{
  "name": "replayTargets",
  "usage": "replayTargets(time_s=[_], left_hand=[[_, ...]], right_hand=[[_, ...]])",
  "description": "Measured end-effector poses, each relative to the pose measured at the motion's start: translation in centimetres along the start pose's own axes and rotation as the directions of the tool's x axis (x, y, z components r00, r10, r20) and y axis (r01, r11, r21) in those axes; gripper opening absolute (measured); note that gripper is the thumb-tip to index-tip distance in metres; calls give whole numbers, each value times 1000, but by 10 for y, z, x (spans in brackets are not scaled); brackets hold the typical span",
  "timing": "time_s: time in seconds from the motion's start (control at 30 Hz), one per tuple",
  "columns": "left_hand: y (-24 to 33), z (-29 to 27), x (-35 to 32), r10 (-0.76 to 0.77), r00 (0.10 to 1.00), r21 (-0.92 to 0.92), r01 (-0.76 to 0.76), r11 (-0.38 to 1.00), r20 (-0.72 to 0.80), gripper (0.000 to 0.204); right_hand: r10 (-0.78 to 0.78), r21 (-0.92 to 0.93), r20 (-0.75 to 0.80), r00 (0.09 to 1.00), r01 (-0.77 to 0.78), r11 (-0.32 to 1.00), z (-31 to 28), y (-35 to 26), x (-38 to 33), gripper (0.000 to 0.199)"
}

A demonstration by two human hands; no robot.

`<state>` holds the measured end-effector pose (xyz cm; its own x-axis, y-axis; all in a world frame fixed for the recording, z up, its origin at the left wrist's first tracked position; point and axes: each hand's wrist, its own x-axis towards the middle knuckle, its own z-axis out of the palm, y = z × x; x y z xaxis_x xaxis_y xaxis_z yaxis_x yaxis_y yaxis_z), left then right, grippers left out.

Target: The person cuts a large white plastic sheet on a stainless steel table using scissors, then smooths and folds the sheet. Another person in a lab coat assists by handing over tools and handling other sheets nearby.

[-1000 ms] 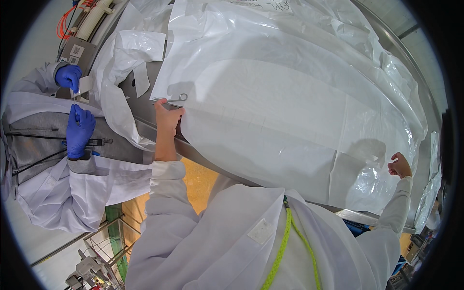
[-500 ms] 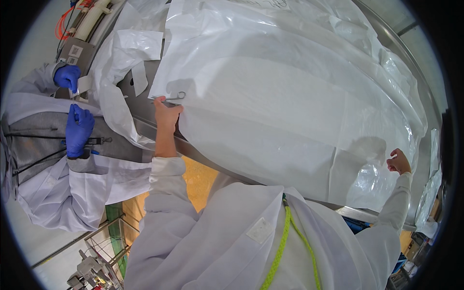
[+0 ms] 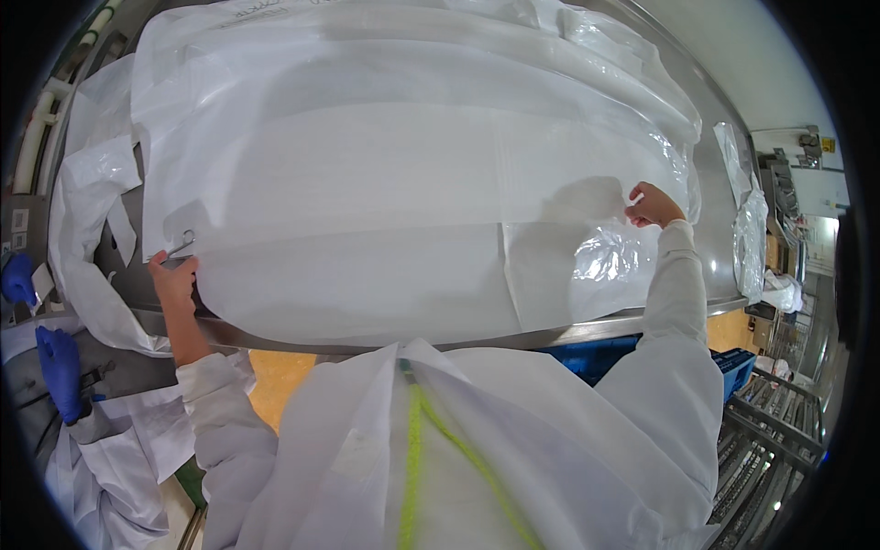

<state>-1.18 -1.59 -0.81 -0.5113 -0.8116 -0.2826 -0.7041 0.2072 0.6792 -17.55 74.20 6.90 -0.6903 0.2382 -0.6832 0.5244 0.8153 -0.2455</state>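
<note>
A large white plastic sheet [image 3: 357,174], perhaps a flattened bag, covers the metal table before me. My left hand [image 3: 176,278] is at its near left corner, thumb and forefinger spread apart. The fingertips touch the edge beside small metal scissors [image 3: 188,238], whose finger ring shows; their blades end at my fingers. Over the sheet's right part is my right hand [image 3: 654,205], fingers bent with a gap between thumb and forefinger. I see nothing in it. Below this hand a glossy, crumpled clear patch [image 3: 611,255] catches the light.
At the left a co-worker's blue-gloved hand [image 3: 59,367] shows, with another gloved hand [image 3: 18,278] by a small white piece. Crumpled white plastic [image 3: 82,238] lies on the table's left end. Clear plastic [image 3: 749,234] hangs at the right end. Blue crates [image 3: 587,356] stand below the edge.
My view has turned and shifted right, so table and hands appear further left. Both hands keep about the same place on the sheet, and the scissors remain beside my left fingertips.
</note>
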Motion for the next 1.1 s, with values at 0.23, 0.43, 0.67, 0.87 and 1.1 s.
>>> replayTargets(time_s=[0.23,0.43,0.67,0.87,1.1], left_hand=[[10,-3,-7,-35,999,-7,35,999,35,68],[4,0,0,2,1000,3,-2,1000,-1,68],[-21,4,6,33,999,-223,-38,974,-24,71],[5,20,6,249,968,203,-239,949,-24,57],[1,-18,-9,185,979,282,-201,938,80,57]], right_hand=[[-10,-12,-6,1000,9,1000,3,8,5,35],[-24,-5,-21,999,24,1000,8,14,10,34],[-151,9,-49,987,152,988,15,20,32,29],[-470,-731,-316,824,105,675,14,124,75,40],[-265,-573,-346,900,21,819,34,65,65,36]])
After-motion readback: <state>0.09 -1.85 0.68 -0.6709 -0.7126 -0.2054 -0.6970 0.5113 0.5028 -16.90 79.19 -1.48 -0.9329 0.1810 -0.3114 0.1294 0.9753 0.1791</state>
